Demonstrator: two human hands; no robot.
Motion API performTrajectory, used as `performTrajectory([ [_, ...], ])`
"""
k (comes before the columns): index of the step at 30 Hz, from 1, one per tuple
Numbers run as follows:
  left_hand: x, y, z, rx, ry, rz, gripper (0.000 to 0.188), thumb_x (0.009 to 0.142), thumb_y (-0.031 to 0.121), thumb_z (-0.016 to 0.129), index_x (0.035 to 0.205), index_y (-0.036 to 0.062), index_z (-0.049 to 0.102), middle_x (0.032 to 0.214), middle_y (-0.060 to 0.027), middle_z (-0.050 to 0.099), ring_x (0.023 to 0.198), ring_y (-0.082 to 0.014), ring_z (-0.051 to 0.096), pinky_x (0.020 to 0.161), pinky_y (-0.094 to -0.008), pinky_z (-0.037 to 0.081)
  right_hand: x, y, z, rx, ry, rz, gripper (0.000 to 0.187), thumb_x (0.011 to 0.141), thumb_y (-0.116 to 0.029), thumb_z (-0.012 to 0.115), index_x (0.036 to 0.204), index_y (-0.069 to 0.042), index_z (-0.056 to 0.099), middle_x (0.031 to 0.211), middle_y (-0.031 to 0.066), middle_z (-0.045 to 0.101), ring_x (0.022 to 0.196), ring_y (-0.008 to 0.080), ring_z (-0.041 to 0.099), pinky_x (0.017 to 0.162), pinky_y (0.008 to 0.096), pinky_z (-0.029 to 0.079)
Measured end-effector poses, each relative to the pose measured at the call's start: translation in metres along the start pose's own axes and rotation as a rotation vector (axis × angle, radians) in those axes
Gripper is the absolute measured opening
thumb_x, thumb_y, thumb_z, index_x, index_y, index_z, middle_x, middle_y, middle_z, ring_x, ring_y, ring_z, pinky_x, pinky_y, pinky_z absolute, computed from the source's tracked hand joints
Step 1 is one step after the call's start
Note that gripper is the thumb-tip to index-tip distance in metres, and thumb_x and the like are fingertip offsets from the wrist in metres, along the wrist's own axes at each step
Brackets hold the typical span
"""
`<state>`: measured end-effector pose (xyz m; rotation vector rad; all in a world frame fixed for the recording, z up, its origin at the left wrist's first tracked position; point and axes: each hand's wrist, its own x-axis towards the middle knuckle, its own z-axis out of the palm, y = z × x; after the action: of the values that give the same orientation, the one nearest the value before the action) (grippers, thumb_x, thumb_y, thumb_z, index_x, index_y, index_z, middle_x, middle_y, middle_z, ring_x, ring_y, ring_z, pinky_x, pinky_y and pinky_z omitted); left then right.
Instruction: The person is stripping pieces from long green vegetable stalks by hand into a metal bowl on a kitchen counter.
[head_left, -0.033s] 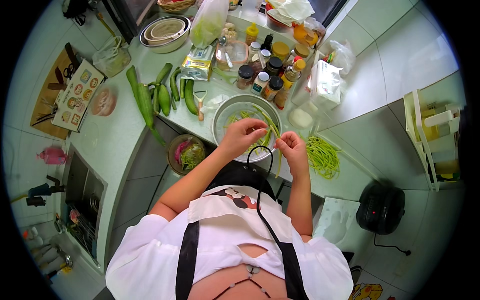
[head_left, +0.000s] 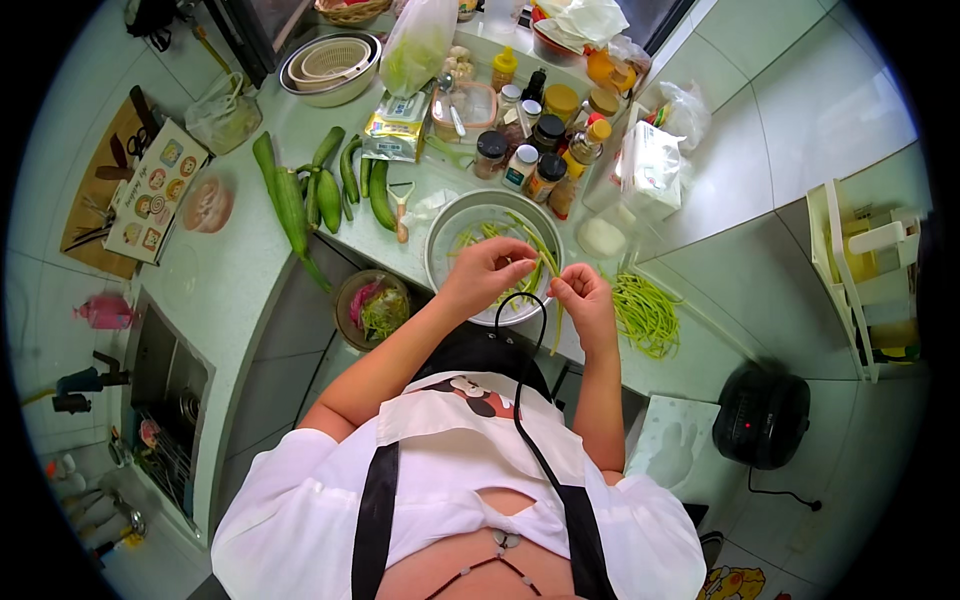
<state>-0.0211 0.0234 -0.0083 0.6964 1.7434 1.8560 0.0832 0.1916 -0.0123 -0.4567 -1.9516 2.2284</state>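
Green stalks sit at frame centre, over the right side of a round metal bowl. Left hand pinches them, thumb against fingers; right hand is curled just beside it, thumb and fingertips closed on the same bunch. Exact contact is covered by the fingers, so can't tell how many pieces each hand has. One end hangs down between the hands, past the bowl's near rim.

Bowl has more green pieces inside; left hand and forearm block part of it. Black cable loops up in front of the near rim. Loose pile of thin green strands lies right of the right hand, its left edge partly behind that hand.

Left of the bowl: smaller tub with pink and green scraps, contents too jumbled to separate. Jars at upper centre overlap each other. Basket is cut off by the top edge.
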Motion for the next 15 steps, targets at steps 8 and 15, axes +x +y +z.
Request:
performTrajectory([
  [8, 0.003, -0.005, -0.001, -0.036, -0.03, -0.104, 0.02, 0.085, 0.02, 0.066, 0.092, 0.0015, 0.061, 0.078, 0.0003, 0.059, 0.065, -0.005, 0.054, 0.056, -0.0198, 0.044, -0.005, -0.007, 0.018, -0.118, 0.026, 0.01, 0.014, 0.082, -0.007, 0.067, 0.086, -0.002, 0.054, 0.073, -0.0002, 0.059, 0.068, 0.0054, 0.056, 0.059, 0.0186, 0.043],
  [15, 0.003, -0.007, -0.005, -0.214, -0.049, -0.237, 0.02, 0.085, 0.023, 0.066, 0.089, 0.0037, 0.06, 0.073, 0.0014, 0.058, 0.058, -0.0054, 0.052, 0.053, -0.0203, 0.042, -0.003, 0.0, 0.022, -0.103, -0.002, 0.01, 0.014, 0.082, -0.008, 0.067, 0.085, -0.002, 0.055, 0.074, 0.0003, 0.06, 0.067, 0.0053, 0.055, 0.059, 0.0188, 0.042],
])
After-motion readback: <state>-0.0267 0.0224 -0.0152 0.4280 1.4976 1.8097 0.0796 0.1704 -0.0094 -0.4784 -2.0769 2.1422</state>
